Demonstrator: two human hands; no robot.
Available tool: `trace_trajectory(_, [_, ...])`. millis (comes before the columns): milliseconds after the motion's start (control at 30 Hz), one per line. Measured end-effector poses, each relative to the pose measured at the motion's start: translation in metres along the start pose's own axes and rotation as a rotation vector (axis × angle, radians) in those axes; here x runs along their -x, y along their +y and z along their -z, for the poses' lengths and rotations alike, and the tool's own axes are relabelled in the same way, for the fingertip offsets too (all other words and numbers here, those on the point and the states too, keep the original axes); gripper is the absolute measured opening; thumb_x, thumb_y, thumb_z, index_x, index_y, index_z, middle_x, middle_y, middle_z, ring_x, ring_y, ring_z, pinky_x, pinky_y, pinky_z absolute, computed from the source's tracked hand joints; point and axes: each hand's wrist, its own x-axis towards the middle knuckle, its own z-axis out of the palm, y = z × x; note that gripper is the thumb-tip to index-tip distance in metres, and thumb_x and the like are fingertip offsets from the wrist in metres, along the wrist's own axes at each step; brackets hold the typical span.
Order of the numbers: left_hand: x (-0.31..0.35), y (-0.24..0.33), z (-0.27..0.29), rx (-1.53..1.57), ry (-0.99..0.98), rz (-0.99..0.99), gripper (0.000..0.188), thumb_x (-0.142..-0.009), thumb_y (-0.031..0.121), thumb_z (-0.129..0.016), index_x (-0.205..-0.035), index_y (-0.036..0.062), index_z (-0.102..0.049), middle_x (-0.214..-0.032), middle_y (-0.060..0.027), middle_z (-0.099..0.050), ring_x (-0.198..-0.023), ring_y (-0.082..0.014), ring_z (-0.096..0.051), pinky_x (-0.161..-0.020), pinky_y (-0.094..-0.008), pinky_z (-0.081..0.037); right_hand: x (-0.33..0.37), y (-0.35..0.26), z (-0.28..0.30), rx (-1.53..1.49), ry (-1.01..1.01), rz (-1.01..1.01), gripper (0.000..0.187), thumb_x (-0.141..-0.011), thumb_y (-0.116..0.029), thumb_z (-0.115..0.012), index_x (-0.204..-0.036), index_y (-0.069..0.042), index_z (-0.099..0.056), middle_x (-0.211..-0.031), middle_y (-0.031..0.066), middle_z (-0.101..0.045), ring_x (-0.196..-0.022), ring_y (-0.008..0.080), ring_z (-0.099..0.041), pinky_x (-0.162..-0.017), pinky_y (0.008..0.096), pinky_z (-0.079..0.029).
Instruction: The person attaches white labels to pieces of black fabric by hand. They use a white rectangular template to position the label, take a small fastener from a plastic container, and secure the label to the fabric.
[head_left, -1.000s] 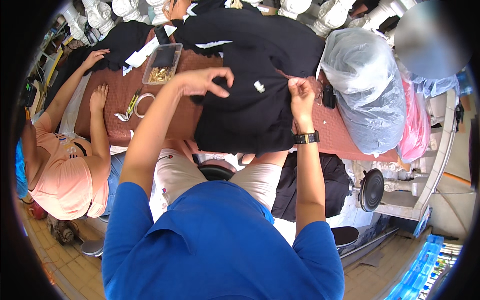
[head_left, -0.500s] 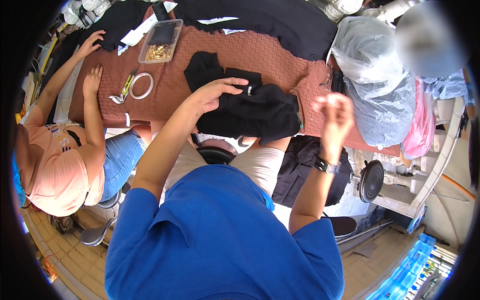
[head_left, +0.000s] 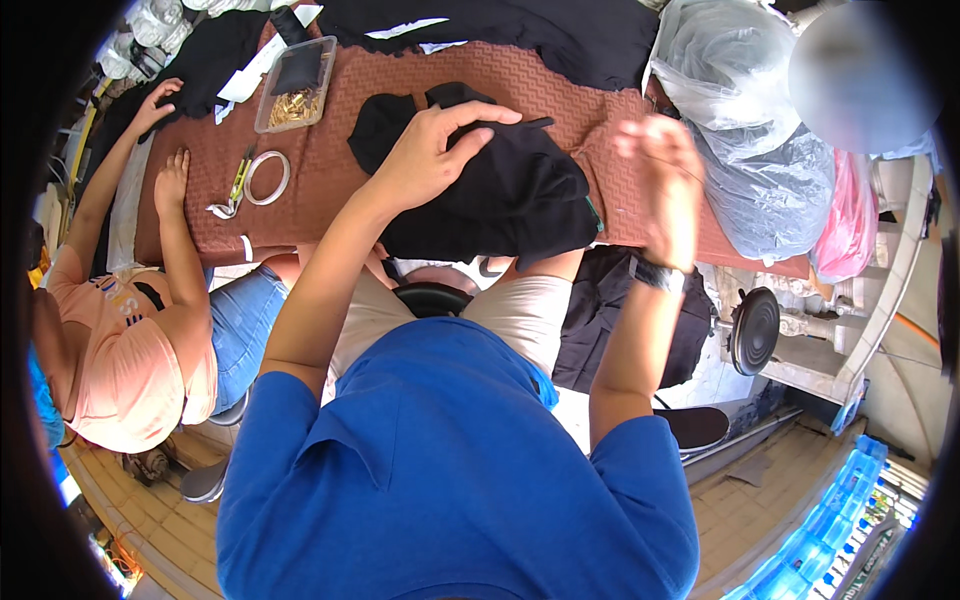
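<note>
Black cloth (head_left: 500,205) on the counter (head_left: 385,65), right of the tub (head_left: 328,76) and nearer the person.
From here I see brassy bits (head_left: 295,106) heaped in the tub's near end, a dark piece (head_left: 298,70) in its far end; well to its right bulge a clear bag (head_left: 765,190) and a pink bag (head_left: 847,220), contents unclear. The cloth is matte, crumpled, folded over itself. Right of the tub, the left hand (head_left: 430,150) is over the cloth, thumb and forefinger parted, gripping nothing; farther right, the right hand's (head_left: 662,165) fingers blur, hold impossible to tell.
</note>
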Motion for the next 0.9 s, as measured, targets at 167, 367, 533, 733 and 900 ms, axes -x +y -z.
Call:
trace_trajectory(167, [0.0,0.012,0.001,0.239,0.054,-0.037,0.038,-0.093,-0.001,-0.061,-0.131,0.0016,-0.063,-0.131,-0.008,-0.066,-0.125,-0.0194,-0.059,-0.112,-0.0326,-0.038,-0.035,0.088,-0.029,-0.096,0.041,-0.22,0.007,-0.102,-0.007,-0.059,-0.107,-0.003,-0.063,-0.104,0.0139,-0.072,-0.092,0.0176,-0.071,-0.086,0.0323,-0.06])
trace_trajectory(367, [0.008,0.013,0.004,0.301,0.063,-0.033,0.052,-0.091,-0.005,-0.057,-0.143,0.002,-0.054,-0.146,-0.0093,-0.057,-0.138,-0.0202,-0.049,-0.118,-0.0349,-0.033,-0.015,0.093,-0.049,-0.258,-0.263,-0.484,0.021,-0.094,0.008,-0.054,-0.109,-0.004,-0.062,-0.092,0.0024,-0.066,-0.067,0.007,-0.058,-0.06,0.0185,-0.051])
trace_trajectory(533, [0.009,0.019,0.0,0.25,0.038,-0.073,0.054,-0.092,-0.005,-0.055,-0.146,0.0017,-0.051,-0.149,-0.0099,-0.054,-0.141,-0.0216,-0.047,-0.12,-0.0357,-0.031,0.0,0.091,-0.027,-0.071,-0.547,-0.66,0.038,-0.09,0.011,-0.051,-0.127,0.004,-0.06,-0.112,0.0107,-0.07,-0.085,0.0103,-0.07,-0.066,0.0198,-0.057])
trace_trajectory(733, [0.01,0.02,-0.017,0.405,0.107,-0.037,0.055,-0.09,-0.006,-0.064,-0.143,0.0006,-0.053,-0.143,-0.0102,-0.058,-0.132,-0.019,-0.053,-0.114,-0.0331,-0.039,0.002,0.083,-0.036,-0.455,-0.444,-0.573,0.045,-0.093,0.002,-0.062,-0.137,0.006,-0.053,-0.12,0.0169,-0.069,-0.096,0.0205,-0.074,-0.081,0.0289,-0.063])
trace_trajectory(900, [0.013,0.018,-0.019,0.376,0.173,-0.008,0.058,-0.087,-0.004,-0.071,-0.142,0.0011,-0.054,-0.141,-0.0092,-0.059,-0.127,-0.0172,-0.056,-0.111,-0.0315,-0.042,0.004,0.088,-0.036,-0.488,-0.583,-0.629,0.043,-0.093,-0.001,-0.065,-0.134,0.007,-0.055,-0.12,0.0172,-0.069,-0.096,0.0203,-0.074,-0.082,0.0292,-0.064])
